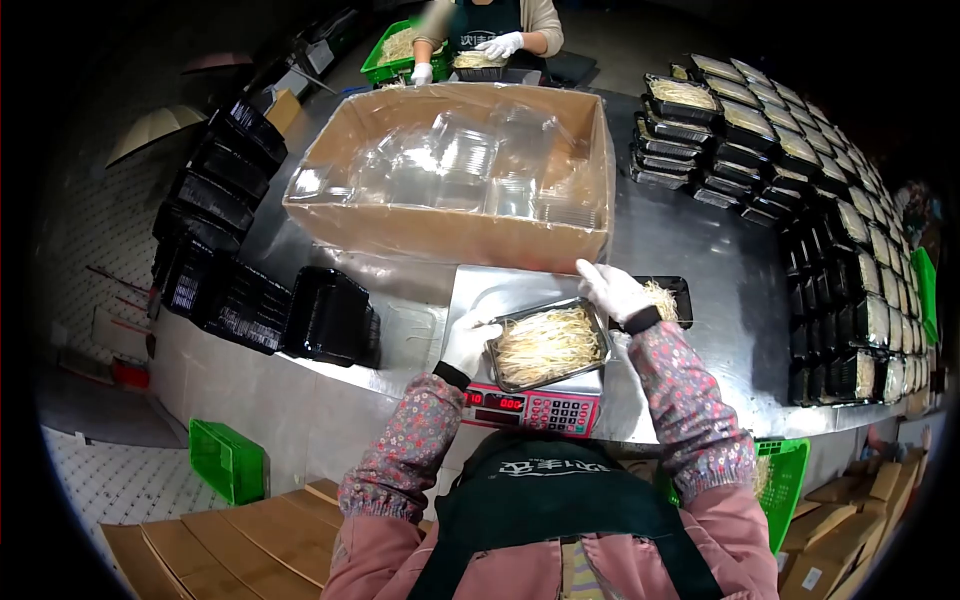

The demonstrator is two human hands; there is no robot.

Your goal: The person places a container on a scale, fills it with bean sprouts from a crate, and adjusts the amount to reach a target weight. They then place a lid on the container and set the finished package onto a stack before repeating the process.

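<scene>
- Your left hand (468, 340), white glove, is curled onto the near-left edge of one black tray of sprouts (547, 345); fingers are bent over the rim, gripping it.
- Your right hand (612, 290), white glove, has loose, half-spread fingers with the tips down at the tray's far-right corner. It closes on nothing that shows.
- That tray sits on the steel plate of one scale (530, 408), straight in front of you at the table (690, 250) edge. It is full of pale sprouts and has no lid.
- The scale has two red displays; the digits are too small to read.
- One second tray (672, 297) with a small heap of sprouts lies on the table just behind your right wrist.
- One cardboard box (450, 235) stands beyond the scale, full of clear lids (470, 160); they overlap too much to count.
- Empty black trays (240, 290) lie in several tipped stacks to the left; the count is unclear.
- Filled trays (800, 160) are stacked in rows along the right, dozens of them.
- Four green crates show: one at the floor left (228, 460), one by your right elbow (785, 480), one at the far right (925, 290) and one at the top (400, 55).
- One co-worker stands across the table with two gloved hands (500, 45) over a tray there.
</scene>
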